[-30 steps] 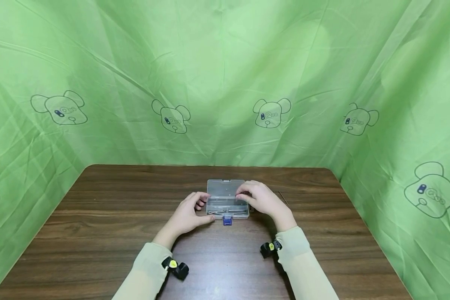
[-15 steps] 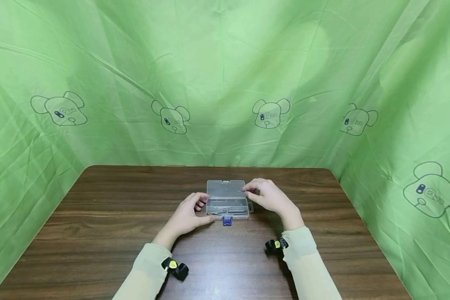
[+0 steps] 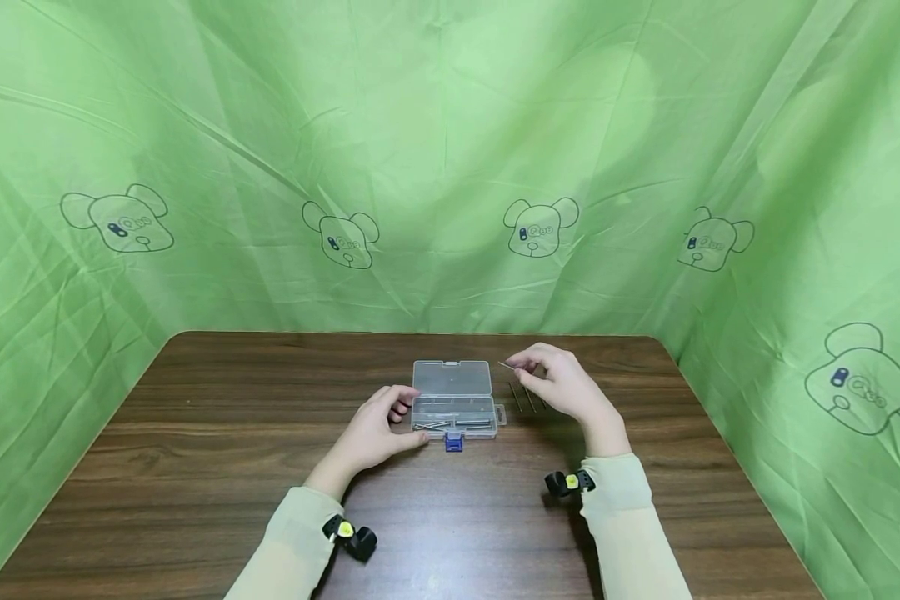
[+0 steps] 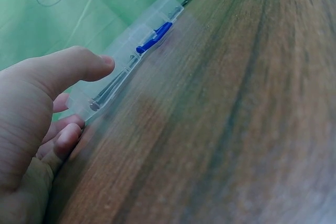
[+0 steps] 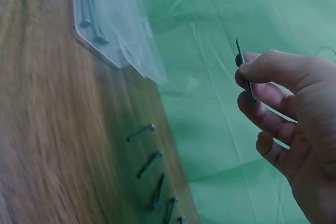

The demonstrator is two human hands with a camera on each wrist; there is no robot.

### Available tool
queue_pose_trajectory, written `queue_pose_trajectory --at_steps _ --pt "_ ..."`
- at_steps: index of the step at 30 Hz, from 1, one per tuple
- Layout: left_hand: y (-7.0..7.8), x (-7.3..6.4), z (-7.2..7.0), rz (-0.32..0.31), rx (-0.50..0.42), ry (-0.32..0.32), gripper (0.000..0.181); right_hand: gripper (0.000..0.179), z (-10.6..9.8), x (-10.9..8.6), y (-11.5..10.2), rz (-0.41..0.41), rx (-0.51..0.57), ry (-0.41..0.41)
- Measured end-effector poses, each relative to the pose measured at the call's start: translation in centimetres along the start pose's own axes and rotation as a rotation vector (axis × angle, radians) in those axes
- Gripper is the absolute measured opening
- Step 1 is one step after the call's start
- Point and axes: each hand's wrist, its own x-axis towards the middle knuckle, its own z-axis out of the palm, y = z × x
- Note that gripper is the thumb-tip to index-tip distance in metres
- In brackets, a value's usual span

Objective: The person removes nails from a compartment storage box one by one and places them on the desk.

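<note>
A clear plastic compartment box (image 3: 452, 380) stands with its lid raised on the table, a blue latch (image 3: 453, 443) at its front. Several nails (image 5: 95, 22) lie inside its front compartments. My left hand (image 3: 371, 429) holds the box's left end, thumb at the front corner and fingers at the side. Off to the right of the box, my right hand (image 3: 567, 390) pinches a nail (image 5: 250, 91) between thumb and fingers, above the tabletop. Below it several loose nails (image 5: 150, 164) lie in a row on the table, partly hidden by that hand in the head view.
The brown wood-grain table (image 3: 217, 483) reaches its back edge just beyond the box. Green cloth (image 3: 420, 167) with printed animal heads hangs behind and on both sides. A small hanging tab (image 3: 501, 414) sticks out from the box's right end.
My right hand has moved from above the box to the right, carrying the nail out over the loose nails, which now show more. My left hand and the box have stayed in place.
</note>
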Motion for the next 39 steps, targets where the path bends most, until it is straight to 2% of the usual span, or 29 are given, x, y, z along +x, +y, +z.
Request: queue_pose_trajectory --at_steps 9,17,22,26,31,34,39 --pt "0.1 0.0 0.0 -0.016 0.001 -0.006 0.069 0.019 -2.3 -1.5 1.8 0.056 -0.014 0.152" --pt "0.1 0.1 0.1 -0.02 0.009 -0.007 0.068 0.019 -3.6 -3.0 3.8 0.154 -0.055 0.203" --pt "-0.1 0.1 0.3 -0.018 0.011 -0.01 0.068 0.021 -4.3 -4.6 5.5 0.254 -0.055 0.227" --pt "-0.1 0.1 0.3 -0.019 0.005 -0.009 0.068 0.023 -4.5 -5.7 6.8 0.347 -0.034 0.199" --pt "0.0 0.0 0.1 -0.022 0.0 -0.01 0.068 0.027 -4.0 -6.7 8.1 0.451 0.011 0.086" --pt "0.0 0.0 0.0 -0.023 0.0 -0.009 0.068 0.027 -3.5 -7.0 8.7 0.478 0.034 0.051" --pt "0.0 0.0 0.1 -0.019 -0.001 -0.009 0.069 0.024 -2.7 -7.4 9.6 0.484 0.017 0.066"
